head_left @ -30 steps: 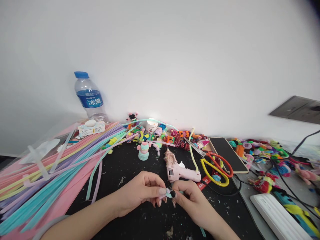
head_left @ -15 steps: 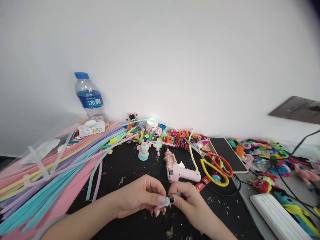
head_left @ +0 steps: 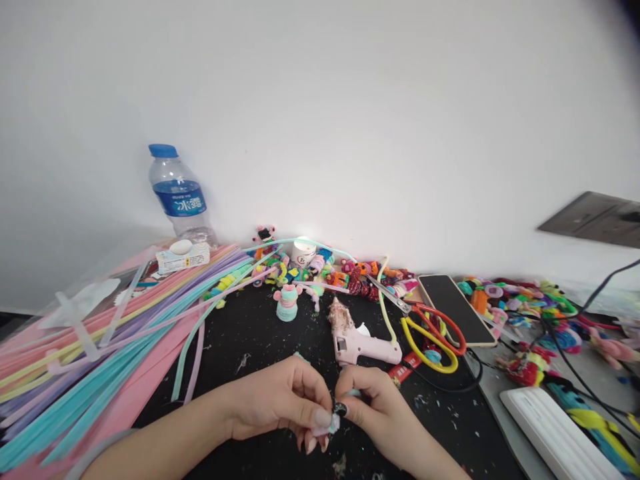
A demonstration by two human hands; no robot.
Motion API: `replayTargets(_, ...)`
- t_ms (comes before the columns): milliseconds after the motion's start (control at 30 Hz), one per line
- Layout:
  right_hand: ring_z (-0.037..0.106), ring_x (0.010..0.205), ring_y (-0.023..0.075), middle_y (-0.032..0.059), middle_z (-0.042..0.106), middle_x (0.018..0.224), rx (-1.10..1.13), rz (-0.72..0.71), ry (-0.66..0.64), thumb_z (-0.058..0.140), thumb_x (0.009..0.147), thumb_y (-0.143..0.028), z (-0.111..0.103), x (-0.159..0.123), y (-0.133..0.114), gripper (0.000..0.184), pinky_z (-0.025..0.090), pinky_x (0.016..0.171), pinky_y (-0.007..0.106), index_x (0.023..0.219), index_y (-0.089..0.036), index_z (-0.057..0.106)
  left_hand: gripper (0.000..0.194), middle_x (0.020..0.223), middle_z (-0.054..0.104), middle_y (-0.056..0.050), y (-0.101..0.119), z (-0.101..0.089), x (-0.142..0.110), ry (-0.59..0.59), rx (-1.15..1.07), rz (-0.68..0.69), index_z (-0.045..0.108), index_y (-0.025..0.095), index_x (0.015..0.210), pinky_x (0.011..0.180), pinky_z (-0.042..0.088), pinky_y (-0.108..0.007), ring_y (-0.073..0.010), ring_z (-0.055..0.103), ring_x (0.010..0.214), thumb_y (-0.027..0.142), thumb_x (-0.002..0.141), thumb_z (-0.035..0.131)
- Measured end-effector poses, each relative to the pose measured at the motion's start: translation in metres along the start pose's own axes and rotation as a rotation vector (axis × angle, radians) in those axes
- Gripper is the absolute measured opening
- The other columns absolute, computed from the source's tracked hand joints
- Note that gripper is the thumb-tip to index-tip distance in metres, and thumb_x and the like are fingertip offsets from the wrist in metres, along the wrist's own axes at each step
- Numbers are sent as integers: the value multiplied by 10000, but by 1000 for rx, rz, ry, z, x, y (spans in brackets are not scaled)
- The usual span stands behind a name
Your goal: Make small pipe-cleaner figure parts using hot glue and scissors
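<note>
Both my hands meet low over the black mat (head_left: 260, 333). My left hand (head_left: 283, 400) is closed, its fingers pinched on a small pastel pipe-cleaner piece (head_left: 331, 425) of pink and mint. My right hand (head_left: 373, 410) is closed too, its thumb and forefinger pressed on the same piece from the right. A mint end of the piece sticks up behind my left fingers. Just beyond my hands lies a pink glue gun (head_left: 357, 340).
A fan of long pastel pipe cleaners (head_left: 100, 340) covers the left. A water bottle (head_left: 180, 193) stands by the wall. Small finished figures (head_left: 287, 301), scissors with red and yellow handles (head_left: 433, 333), a phone (head_left: 455, 308), cables and a white power strip (head_left: 555, 433) crowd the right.
My hands have drawn a little closer and lower. The small piece has turned between my fingers, and a mint end now shows above my left hand.
</note>
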State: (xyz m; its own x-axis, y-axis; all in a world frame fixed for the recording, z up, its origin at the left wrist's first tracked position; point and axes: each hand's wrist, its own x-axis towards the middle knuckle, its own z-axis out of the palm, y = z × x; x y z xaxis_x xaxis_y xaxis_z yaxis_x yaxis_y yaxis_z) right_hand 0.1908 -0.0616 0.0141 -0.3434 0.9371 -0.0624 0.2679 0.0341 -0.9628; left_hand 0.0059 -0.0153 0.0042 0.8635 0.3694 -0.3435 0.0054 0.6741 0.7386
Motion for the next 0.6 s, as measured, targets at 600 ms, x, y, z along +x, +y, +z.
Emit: replayTargets(600,485,587,98,-30,565,609,-73,26,-70,631,772,-202,6,-5,-2,135,373,552,186,649,-147,621,182,578,646,-17,-6,2,1,-39,130,-154,681,118,629,458,439,-195,-94,565,450,277,593,763)
